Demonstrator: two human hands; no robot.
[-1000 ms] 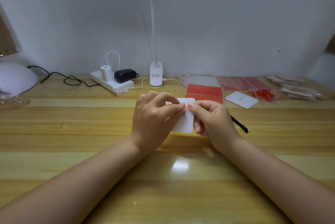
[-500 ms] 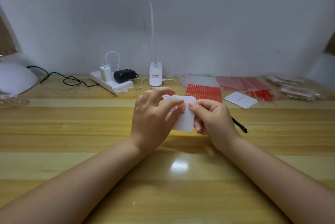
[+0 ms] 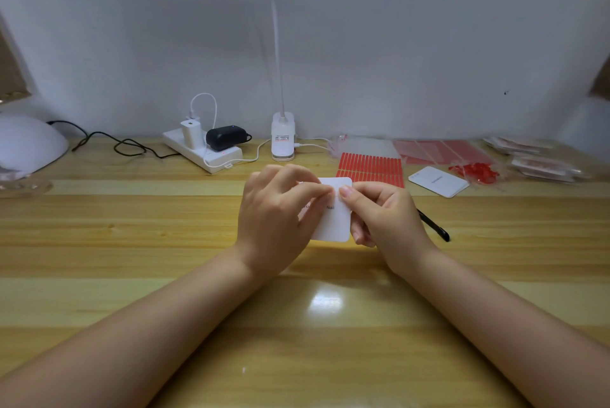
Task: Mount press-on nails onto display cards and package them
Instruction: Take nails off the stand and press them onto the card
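Glossy wooden table (image 3: 132,242), matt card (image 3: 336,222)

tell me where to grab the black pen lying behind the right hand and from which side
Take the black pen by its exposed end, the part that sticks out to the right of the right hand. Come down from above with thumb and forefinger across its thin barrel. It lies flat on the wooden table, angled, and its other end is hidden behind that hand, which holds the white card.

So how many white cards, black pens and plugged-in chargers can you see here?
White rectangular cards: 2 (held card, stack on the wooden desk)
Black pens: 1
Chargers: 2 (white, black)
Total: 5
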